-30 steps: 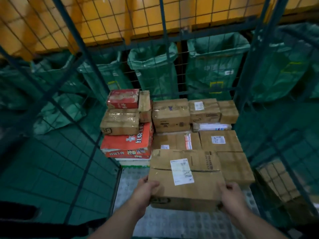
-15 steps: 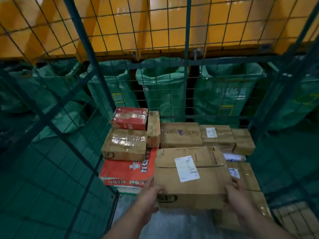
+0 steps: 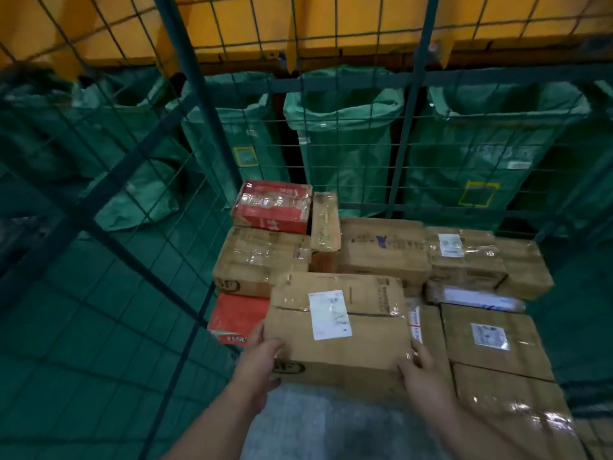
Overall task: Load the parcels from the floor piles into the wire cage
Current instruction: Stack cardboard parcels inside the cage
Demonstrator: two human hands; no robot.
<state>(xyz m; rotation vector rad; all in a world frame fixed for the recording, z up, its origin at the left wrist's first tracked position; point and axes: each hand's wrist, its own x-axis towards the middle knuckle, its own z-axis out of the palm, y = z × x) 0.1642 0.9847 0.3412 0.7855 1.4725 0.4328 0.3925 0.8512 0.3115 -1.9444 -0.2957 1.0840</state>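
Note:
I hold a brown cardboard parcel point(image 3: 341, 327) with a white label on top, inside the wire cage point(image 3: 195, 94). My left hand point(image 3: 260, 360) grips its near left corner and my right hand point(image 3: 419, 370) grips its near right corner. The parcel sits over stacked boxes: a flat red box point(image 3: 237, 317) on its left and brown cartons point(image 3: 491, 336) on its right. Behind it lie a taped brown box point(image 3: 258, 257), a red box point(image 3: 272, 205) and several more cartons point(image 3: 381, 247) along the cage's back wall.
The cage's metal floor point(image 3: 331, 423) shows bare near me. Green mesh walls close the left point(image 3: 99, 293), back and right sides. Green sacks point(image 3: 341, 134) hang behind the back wall under yellow bins point(image 3: 365, 24).
The parcel has moved forward and deeper into the cage, now over the front stack beside the red box. Both hands kept their grip. My view has come closer.

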